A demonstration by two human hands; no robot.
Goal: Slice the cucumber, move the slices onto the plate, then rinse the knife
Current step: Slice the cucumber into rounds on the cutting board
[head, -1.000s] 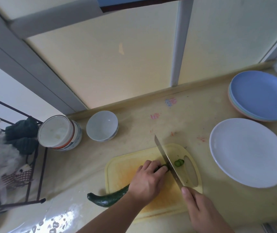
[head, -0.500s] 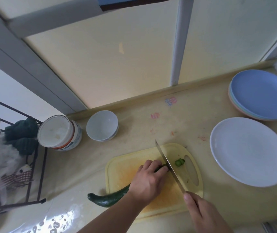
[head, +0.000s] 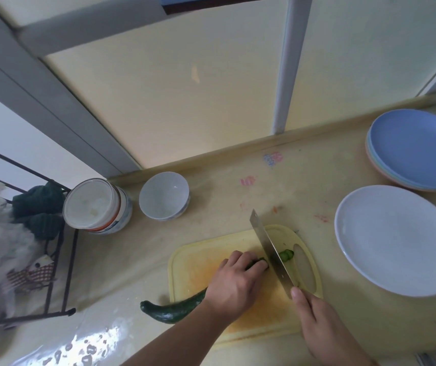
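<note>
Green cucumber [head: 174, 309], firm but probably slippery-skinned, lay on the cutting board [head: 193, 262]; left hand [head: 234, 285] fingers clenched over it near the cut, right hand [head: 322, 326] grasping the knife [head: 271, 252].

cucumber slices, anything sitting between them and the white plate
Nothing visible does. The cucumber slices lie at the right end of the cutting board, beside its handle cutout. Between them and the white plate there is only the board's edge and a strip of bare counter.
</note>
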